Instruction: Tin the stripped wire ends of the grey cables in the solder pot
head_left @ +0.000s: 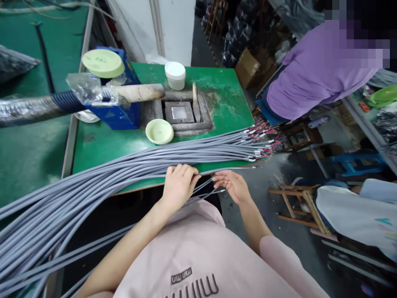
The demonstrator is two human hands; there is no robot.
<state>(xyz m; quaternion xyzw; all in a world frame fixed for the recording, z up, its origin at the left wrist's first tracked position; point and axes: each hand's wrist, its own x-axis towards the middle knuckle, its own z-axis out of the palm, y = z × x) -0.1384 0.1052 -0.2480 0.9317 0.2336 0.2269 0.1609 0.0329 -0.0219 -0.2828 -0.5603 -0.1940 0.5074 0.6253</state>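
My left hand (181, 180) is closed on a grey cable (225, 169) at the front edge of the green table. The cable's end points to the right, just above my right hand (232, 185). My right hand is open, its fingers apart and slightly curled. Loose grey cables (204, 193) run below my hands by my lap, one with a white tip. Beyond my hands lies a thick bundle of grey cables (136, 159), stretching from the lower left to the table's right end. The bundle's stripped ends (263, 138) show thin coloured wires and white bands.
A square metal-framed pot (182, 126) is set in the table (228, 93), with a wooden-handled tool (195, 101). Around it stand a pale green dish (159, 131), a white tub (175, 75) and a blue box (124, 109) with a duct nozzle. Co-workers (322, 66) sit at the right.
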